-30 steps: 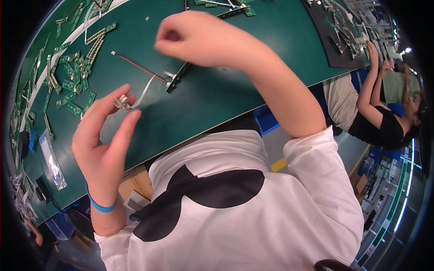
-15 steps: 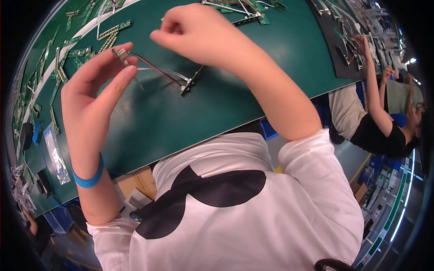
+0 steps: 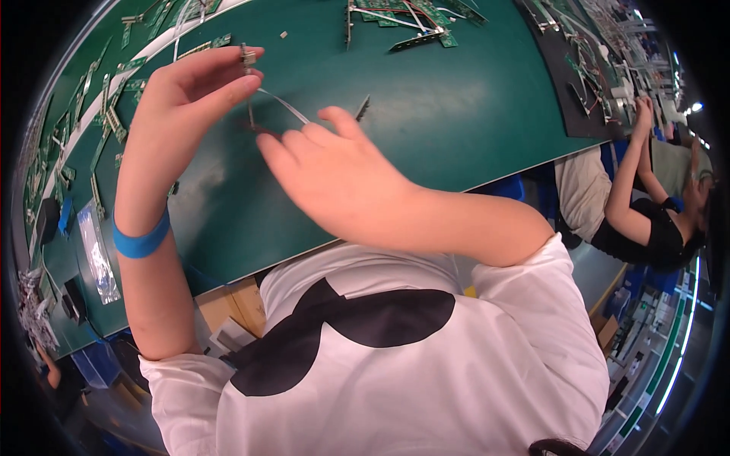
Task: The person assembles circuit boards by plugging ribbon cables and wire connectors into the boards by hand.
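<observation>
My left hand point(image 3: 194, 102) pinches a small circuit board point(image 3: 248, 59) between thumb and fingers, held on edge above the green table. White wires point(image 3: 285, 105) run from it toward my right hand point(image 3: 338, 163). Darker reddish wires below the board are blurred and also reach my right fingertips. The right fingers are bent over the wires, little finger raised; the thumb is hidden beneath. Part of a second board point(image 3: 363, 108) shows just beyond the right hand. A tiny cream piece point(image 3: 284, 34) lies on the table farther away.
Several green circuit boards point(image 3: 106, 114) lie along the left side, and a wired cluster point(image 3: 414, 23) at the back. A clear plastic bag point(image 3: 97, 254) rests near the left edge. At right, another person point(image 3: 639, 220) works by a dark mat point(image 3: 566, 91).
My left hand has moved up and right with its board. The right hand has come down from the back to the wires. The tiny cream piece now lies uncovered where the right hand was.
</observation>
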Tool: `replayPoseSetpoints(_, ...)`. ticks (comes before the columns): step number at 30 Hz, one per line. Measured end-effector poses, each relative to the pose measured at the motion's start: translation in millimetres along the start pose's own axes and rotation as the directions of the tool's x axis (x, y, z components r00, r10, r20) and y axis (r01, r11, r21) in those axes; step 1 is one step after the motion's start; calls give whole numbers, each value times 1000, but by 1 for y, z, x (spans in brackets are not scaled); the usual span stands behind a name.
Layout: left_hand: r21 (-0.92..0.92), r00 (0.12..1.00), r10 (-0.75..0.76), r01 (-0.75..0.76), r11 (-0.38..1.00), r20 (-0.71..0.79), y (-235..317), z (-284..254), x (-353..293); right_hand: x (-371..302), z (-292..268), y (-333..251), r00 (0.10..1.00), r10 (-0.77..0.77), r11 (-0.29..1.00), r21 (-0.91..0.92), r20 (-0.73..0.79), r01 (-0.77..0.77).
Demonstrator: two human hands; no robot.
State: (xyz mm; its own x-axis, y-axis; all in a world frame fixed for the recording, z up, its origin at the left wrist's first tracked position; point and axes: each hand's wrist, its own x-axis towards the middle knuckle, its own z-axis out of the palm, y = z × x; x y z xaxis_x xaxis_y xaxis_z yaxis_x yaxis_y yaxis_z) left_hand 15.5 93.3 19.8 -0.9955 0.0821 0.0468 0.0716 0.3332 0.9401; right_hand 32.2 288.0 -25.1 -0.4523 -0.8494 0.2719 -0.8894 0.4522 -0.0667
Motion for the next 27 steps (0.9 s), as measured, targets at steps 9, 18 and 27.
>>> replayPoseSetpoints(9, -43, 997, -48, 50, 998, 58, -10, 7, -7, -7, -2, 3, 994, -30, 981, 188, -102, 48)
replayPoseSetpoints(18, -33, 997, -60, 61, 998, 37, -17, 7, -6, 31, 8, -23, 1000, -1, 988, -153, 1, 1)
replayPoseSetpoints(27, -172, 998, -64, 62, 983, -2, -25, 5, -7, 31, 15, -5, 1000, -8, 991, 135, -10, 9)
